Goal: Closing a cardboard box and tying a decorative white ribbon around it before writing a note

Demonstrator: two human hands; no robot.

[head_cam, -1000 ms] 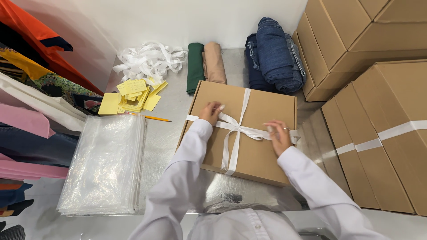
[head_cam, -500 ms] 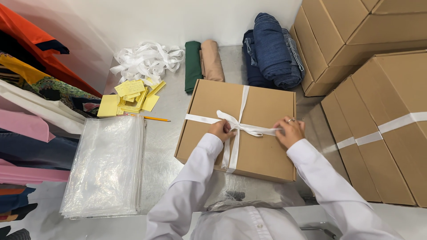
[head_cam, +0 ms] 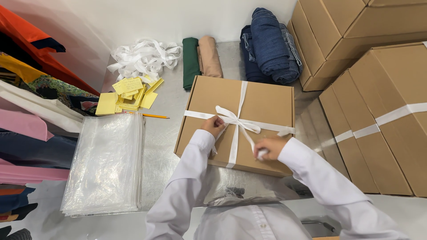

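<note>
— What are the hands gripping?

— The right hand (head_cam: 268,147) is pinched on one tail of the white satin ribbon (head_cam: 236,123), drawn toward the near edge of the flat brown cardboard box (head_cam: 262,103). The left hand (head_cam: 213,126) is closed on the ribbon just left of the knot.

— Where is the box?

— On the shiny metal table (head_cam: 169,146), right of the stack of clear plastic bags (head_cam: 106,164).

— How to tie it well?

— I'd pull both sides evenly, keep the knot centred on the crossing, and pin the box flat so it can't slide.
</note>
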